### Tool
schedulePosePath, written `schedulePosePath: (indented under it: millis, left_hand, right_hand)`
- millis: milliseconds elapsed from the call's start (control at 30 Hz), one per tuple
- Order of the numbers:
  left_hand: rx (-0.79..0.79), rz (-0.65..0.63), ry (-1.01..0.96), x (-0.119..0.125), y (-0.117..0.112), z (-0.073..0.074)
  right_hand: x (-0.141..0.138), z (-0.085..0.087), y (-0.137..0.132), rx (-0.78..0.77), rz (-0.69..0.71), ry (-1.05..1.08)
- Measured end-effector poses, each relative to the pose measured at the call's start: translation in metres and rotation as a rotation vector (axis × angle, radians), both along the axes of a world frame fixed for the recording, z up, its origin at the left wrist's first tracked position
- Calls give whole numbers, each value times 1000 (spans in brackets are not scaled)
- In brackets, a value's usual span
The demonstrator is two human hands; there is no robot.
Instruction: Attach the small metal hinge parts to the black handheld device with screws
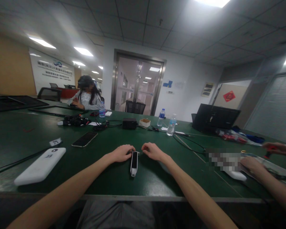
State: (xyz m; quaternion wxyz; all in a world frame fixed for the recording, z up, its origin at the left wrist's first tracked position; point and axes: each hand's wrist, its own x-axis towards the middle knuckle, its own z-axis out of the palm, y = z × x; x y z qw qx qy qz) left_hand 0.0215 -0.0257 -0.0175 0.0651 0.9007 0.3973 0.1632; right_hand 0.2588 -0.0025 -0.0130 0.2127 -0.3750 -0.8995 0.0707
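A slim white pen-shaped device [133, 164] with a long dark screen lies on the green table, its narrow end towards me. My left hand [122, 153] rests on the table, fingers and thumb closed around the left side of the device's far end. Just to the right, my right hand [153, 151] is curled, thumb and fingertips pinched together. A thin, small piece shows between the device and these fingertips, too small to name. What the right fingers hold, if anything, cannot be made out.
A white power bank [41, 167] and a phone [85, 139] lie left. Further back stand a black box [130, 123], an open small box [145, 123], bottles [172, 125] and cables. A co-worker's hands [254, 165] work at right; another person [87, 93] sits across.
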Motion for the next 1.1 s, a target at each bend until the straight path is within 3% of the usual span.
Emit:
schedulePosePath:
  millis: [1100]
  left_hand:
    - [-8,6,-25,0,1,-2]
  right_hand:
    - [-5,-1,-5,-65,44,19]
